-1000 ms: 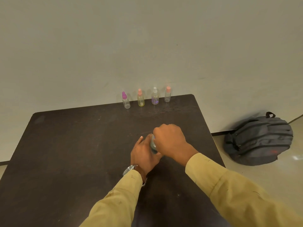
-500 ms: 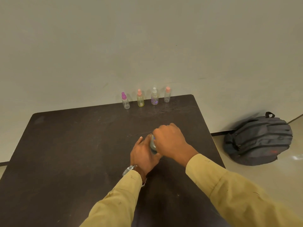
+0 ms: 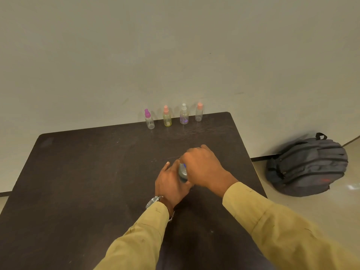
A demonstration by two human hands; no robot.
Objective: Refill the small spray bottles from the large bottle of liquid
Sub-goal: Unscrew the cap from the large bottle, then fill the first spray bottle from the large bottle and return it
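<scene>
Both hands are working at mid-table on one bottle (image 3: 182, 172), of which only a grey shoulder and a bit of blue near the top are showing between them; by the task this is probably the large bottle, though most of it is hidden. The left hand (image 3: 171, 182) is wrapping the body from the near-left side, fingers curled around it with the thumb pointing away from the person. The right hand (image 3: 202, 166) is covering the top, fingers closed down over what is likely the cap; the cap itself is not showing, so whether it is on, loose or off cannot be told. Judged from this grip, the step in hand is opening the large bottle. The four small spray bottles are standing upright in a row at the table's (image 3: 78, 182) far edge, well apart from the hands: a purple-capped one (image 3: 149, 119) at the left end, then an orange-capped yellowish one (image 3: 167, 116), a clear-capped one with a purple tint (image 3: 184, 114), and an orange-capped clear one (image 3: 199, 113) at the right end. All four are wearing their spray tops. Judgement: no pouring is under way; all refills appear outstanding. A backpack (image 3: 307, 166) is lying on the floor right of the table.
</scene>
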